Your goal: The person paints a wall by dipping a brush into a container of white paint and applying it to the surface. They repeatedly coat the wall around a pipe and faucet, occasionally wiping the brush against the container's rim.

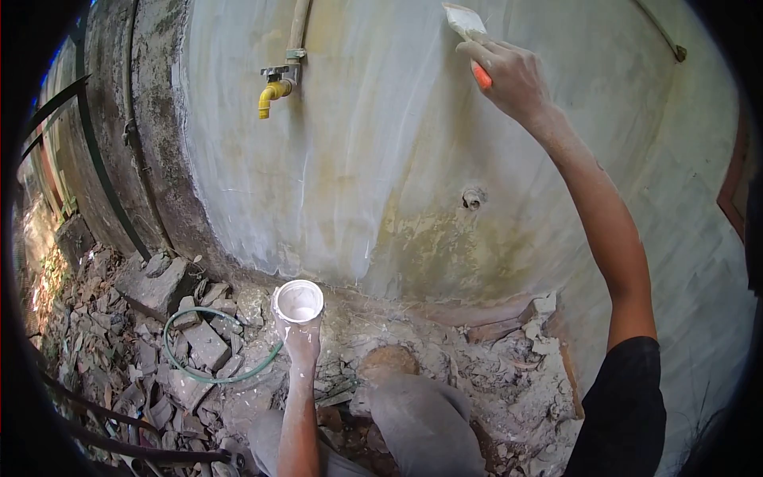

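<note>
My right grip (513, 75) is closed around the orange handle (481, 75) of a paintbrush (465, 20), high up toward the top edge of my head-camera view, with the arm stretched out from a black sleeve (624, 397). The brush's whitish bristle end points up and left beside the wall (358, 151); I cannot tell from here whether it touches.

My left grip (302, 342) grasps a white cup (300, 292), low and left of centre, in front of the foot of the wall. The cup is held with its open mouth facing me, and I can see white liquid (302, 312) inside; most of the fingers are hidden from me.

The wall is streaked in pale white, grey and yellowish patches. On its upper left, a yellow tap (273, 95) hangs from an upright pipe (300, 28). Right of centre, a small round fitting (474, 198) sits in the wall.

Below, broken rubble (207, 346) covers the ground, with a green hose (218, 380) looped over it to the left. I see knees in grey trousers (421, 421) at the bottom.
</note>
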Demonstrator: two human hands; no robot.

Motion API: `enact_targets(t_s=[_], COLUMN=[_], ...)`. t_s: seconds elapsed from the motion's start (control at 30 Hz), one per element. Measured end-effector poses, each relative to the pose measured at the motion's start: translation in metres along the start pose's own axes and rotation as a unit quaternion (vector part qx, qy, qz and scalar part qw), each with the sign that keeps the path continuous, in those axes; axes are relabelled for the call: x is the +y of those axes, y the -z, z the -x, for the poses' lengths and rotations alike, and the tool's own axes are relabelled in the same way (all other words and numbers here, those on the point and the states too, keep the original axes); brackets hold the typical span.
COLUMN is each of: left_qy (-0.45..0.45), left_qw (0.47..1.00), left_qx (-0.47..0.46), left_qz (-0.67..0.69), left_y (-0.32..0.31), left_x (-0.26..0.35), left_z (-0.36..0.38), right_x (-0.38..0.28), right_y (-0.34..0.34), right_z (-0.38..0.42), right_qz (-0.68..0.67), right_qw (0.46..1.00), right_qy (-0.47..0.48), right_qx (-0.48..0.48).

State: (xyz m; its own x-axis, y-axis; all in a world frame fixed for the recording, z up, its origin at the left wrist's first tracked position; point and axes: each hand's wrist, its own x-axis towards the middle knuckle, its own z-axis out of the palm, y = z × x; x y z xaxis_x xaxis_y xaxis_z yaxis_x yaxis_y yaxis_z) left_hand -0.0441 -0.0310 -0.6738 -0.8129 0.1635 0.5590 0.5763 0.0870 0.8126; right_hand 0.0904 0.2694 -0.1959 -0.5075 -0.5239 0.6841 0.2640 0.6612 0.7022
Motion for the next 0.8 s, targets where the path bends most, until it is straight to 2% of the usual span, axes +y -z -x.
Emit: enact_targets(t_s=[0.03, 0.1, 0.13, 0.17, 0.2, 0.27, 0.33, 0.4, 0.53, 0.6, 0.7, 0.8], left_qy=[0.000, 0.005, 0.007, 0.010, -0.013, -0.034, -0.016, -0.018, -0.033, -0.038, -0.041, -0.033], left_qw=[1.000, 1.000, 1.000, 1.000, 1.000, 0.999, 0.999, 0.999, 0.999, 0.999, 0.999, 0.999], left_qx=[-0.005, -0.012, -0.017, -0.015, 0.002, 0.019, 0.014, 0.018, 0.024, 0.027, 0.019, 0.017], left_qz=[0.003, 0.010, 0.013, 0.012, -0.002, -0.017, -0.024, -0.023, -0.011, -0.002, 0.011, 0.016], left_y=[0.000, 0.000, -0.001, -0.002, -0.003, -0.003, -0.001, 0.001, 0.005, 0.006, 0.008, 0.006], left_x=[0.003, 0.008, 0.009, 0.009, 0.009, 0.013, 0.024, 0.027, 0.030, 0.031, 0.034, 0.040], left_z=[0.000, 0.000, -0.001, -0.001, -0.002, -0.001, -0.003, -0.004, -0.005, -0.006, -0.007, -0.009], right_x=[-0.009, -0.041, -0.062, -0.087, -0.115, -0.181, -0.244, -0.294, -0.311, -0.276, -0.208, -0.134], right_y=[-0.013, -0.038, -0.048, -0.056, -0.059, -0.068, -0.072, -0.071, -0.048, -0.018, -0.003, -0.003], right_z=[0.012, 0.048, 0.069, 0.092, 0.116, 0.171, 0.224, 0.266, 0.263, 0.208, 0.149, 0.090], right_qz=[-0.001, 0.008, -0.006, -0.020, -0.070, -0.082, -0.169, -0.192, -0.253, -0.304, -0.239, -0.133], right_qw=[1.000, 0.993, 0.994, 0.995, 0.988, 0.983, 0.960, 0.936, 0.917, 0.864, 0.946, 0.983], right_qy=[-0.001, 0.005, 0.024, 0.044, 0.034, 0.046, 0.035, 0.057, 0.023, -0.104, -0.127, -0.124], right_qx=[0.000, -0.120, -0.104, -0.086, -0.130, -0.155, -0.221, -0.290, -0.309, -0.388, -0.181, -0.023])
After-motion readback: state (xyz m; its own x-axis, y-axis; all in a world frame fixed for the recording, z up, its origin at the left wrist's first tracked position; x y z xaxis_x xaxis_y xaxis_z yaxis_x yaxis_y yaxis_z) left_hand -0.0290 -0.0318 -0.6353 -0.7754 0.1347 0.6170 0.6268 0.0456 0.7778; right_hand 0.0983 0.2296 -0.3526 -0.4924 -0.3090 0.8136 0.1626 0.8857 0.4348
